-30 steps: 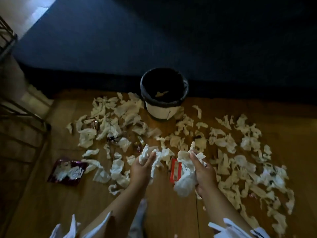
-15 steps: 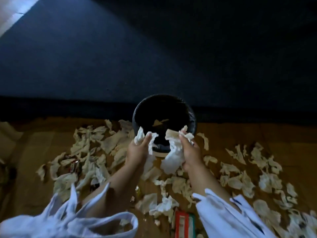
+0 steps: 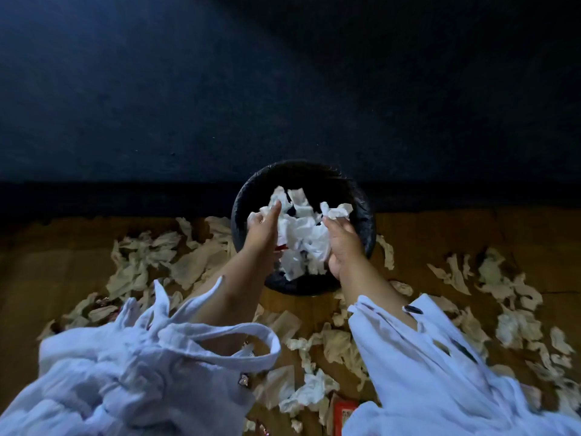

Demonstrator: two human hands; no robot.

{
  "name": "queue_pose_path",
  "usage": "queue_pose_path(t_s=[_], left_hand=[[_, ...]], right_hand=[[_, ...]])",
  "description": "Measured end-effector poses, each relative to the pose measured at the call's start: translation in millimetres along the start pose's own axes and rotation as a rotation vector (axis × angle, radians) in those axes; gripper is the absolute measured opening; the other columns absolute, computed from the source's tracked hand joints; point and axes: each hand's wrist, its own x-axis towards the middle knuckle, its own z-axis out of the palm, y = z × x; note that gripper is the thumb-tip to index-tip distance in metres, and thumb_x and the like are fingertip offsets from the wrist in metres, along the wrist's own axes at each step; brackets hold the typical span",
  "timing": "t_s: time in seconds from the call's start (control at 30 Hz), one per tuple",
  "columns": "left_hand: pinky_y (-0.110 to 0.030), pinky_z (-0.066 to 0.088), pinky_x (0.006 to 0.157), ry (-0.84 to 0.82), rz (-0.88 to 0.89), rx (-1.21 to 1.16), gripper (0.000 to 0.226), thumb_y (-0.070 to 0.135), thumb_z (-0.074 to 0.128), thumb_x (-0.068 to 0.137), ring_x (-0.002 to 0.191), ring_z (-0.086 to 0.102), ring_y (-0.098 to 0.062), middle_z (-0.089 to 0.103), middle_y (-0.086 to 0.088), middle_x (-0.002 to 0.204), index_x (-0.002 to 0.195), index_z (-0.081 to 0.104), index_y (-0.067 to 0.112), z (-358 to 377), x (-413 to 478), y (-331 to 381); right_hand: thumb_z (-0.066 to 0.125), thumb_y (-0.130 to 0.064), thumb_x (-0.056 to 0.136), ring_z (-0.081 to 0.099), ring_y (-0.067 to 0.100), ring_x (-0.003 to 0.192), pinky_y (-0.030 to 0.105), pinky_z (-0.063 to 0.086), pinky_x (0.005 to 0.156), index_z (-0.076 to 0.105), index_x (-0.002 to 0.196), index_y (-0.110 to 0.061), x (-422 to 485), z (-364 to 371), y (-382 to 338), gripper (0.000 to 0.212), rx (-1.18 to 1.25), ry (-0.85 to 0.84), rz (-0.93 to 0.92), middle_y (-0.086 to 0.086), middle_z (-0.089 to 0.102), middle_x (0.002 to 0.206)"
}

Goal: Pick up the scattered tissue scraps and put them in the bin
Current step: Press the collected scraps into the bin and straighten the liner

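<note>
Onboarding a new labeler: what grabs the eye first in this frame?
Both hands, left hand and right hand, over the black bin at centre, with a white tissue bundle between them above its mouth. Around it, tissue scraps litter the wooden floor on both sides.

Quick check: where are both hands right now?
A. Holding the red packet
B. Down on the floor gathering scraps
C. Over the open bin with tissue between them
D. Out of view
C: the left hand and right hand are above the black bin, with a bunch of white tissue between them over its mouth.
</note>
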Motion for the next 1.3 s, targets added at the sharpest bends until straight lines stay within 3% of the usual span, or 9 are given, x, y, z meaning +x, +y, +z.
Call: queue_pose_path(t_s=[0.1, 0.23, 0.4, 0.63, 0.8, 0.93, 1.13, 1.23, 1.3], left_hand=[[-0.051, 0.051, 0.090, -0.056, -0.054, 0.034, 0.101, 0.078, 0.058, 0.058, 0.119, 0.054, -0.032, 0.045, -0.006, 0.139, 0.141, 0.033, 0.026, -3.7, 15.9, -13.0], [-0.037, 0.045, 0.085, -0.067, -0.026, 0.071, 0.069, 0.058, 0.049, 0.086, 0.122, 0.046, -0.027, 0.045, -0.004, 0.136, 0.142, 0.033, 0.020, -0.4, -0.3, -20.0], [-0.033, 0.044, 0.092, -0.065, 0.119, 0.155, 0.041, 0.038, 0.048, 0.094, 0.107, 0.052, -0.019, 0.054, 0.000, 0.112, 0.128, 0.051, 0.014, -1.0, -34.6, -42.2], [-0.018, 0.047, 0.068, -0.111, 0.155, 0.157, 0.023, 0.023, 0.050, 0.094, 0.090, 0.060, -0.012, 0.063, 0.001, 0.104, 0.115, 0.058, 0.015, -32.1, -139.3, -106.2], [-0.023, 0.048, 0.072, -0.107, 0.090, 0.167, 0.021, 0.018, 0.049, 0.094, 0.091, 0.060, -0.017, 0.064, -0.004, 0.106, 0.112, 0.059, 0.011, -86.8, -244.8, -173.4], [-0.022, 0.044, 0.063, -0.063, 0.034, 0.166, 0.021, 0.017, 0.050, 0.094, 0.082, 0.060, -0.016, 0.065, -0.007, 0.100, 0.109, 0.062, 0.007, -141.5, -328.3, -221.1], [-0.030, 0.049, 0.074, -0.054, -0.012, 0.220, 0.012, 0.017, 0.052, 0.093, 0.085, 0.062, -0.018, 0.064, -0.008, 0.103, 0.090, 0.063, 0.022, -229.3, -396.9, -273.5], [-0.036, 0.049, 0.088, -0.002, 0.000, 0.298, 0.012, 0.021, 0.055, 0.092, 0.099, 0.063, -0.022, 0.067, -0.009, 0.110, 0.097, 0.065, 0.019, -270.9, -392.1, -292.3], [-0.036, 0.047, 0.089, 0.029, -0.003, 0.329, 0.018, 0.022, 0.055, 0.092, 0.104, 0.062, -0.025, 0.067, -0.009, 0.110, 0.104, 0.065, 0.014, -295.0, -386.1, -302.9]], right_hand=[[0.059, -0.025, 0.090, 0.045, 0.027, 0.126, 0.050, 0.037, 0.105, 0.035, 0.141, -0.027, -4.8, -5.0, -0.2, 0.056, -0.007, -0.038, 0.014, 0.006, 0.040, 0.146], [0.053, -0.031, 0.092, 0.030, 0.036, 0.136, 0.054, 0.029, 0.104, 0.034, 0.141, -0.029, -18.5, -13.5, -3.5, 0.053, -0.032, -0.043, 0.055, 0.006, 0.033, 0.150], [0.049, -0.024, 0.096, 0.031, 0.033, 0.137, 0.049, 0.033, 0.105, 0.042, 0.136, -0.019, -54.6, -30.2, 4.7, 0.041, 0.015, -0.048, -0.012, 0.009, 0.037, 0.147], [0.047, -0.018, 0.096, 0.053, 0.023, 0.115, 0.038, 0.046, 0.090, 0.054, 0.117, -0.020, -158.5, -73.4, 60.0, 0.022, -0.045, -0.056, -0.075, 0.001, 0.058, 0.115], [0.048, -0.017, 0.094, 0.060, 0.019, 0.094, 0.032, 0.048, 0.076, 0.060, 0.101, -0.023, -268.5, -114.6, 118.4, 0.014, -0.073, -0.066, -0.025, 0.003, 0.063, 0.104], [0.048, -0.012, 0.094, 0.060, 0.020, 0.087, 0.030, 0.046, 0.069, 0.061, 0.096, -0.020, -360.0, -146.8, 157.5, 0.015, -0.045, -0.055, 0.036, 0.005, 0.064, 0.098], [0.047, -0.012, 0.095, 0.059, 0.020, 0.083, 0.031, 0.046, 0.067, 0.060, 0.104, -0.014, -435.2, -158.9, 220.9, 0.016, -0.085, -0.052, 0.144, 0.006, 0.063, 0.097], [0.048, -0.013, 0.095, 0.058, 0.020, 0.082, 0.032, 0.044, 0.067, 0.060, 0.104, -0.014, -444.3, -141.3, 255.9, 0.015, -0.134, -0.063, 0.178, 0.005, 0.063, 0.095], [0.048, -0.013, 0.094, 0.059, 0.021, 0.086, 0.033, 0.045, 0.070, 0.060, 0.103, -0.015, -447.4, -126.1, 277.8, 0.015, -0.170, -0.079, 0.182, 0.005, 0.064, 0.096]])
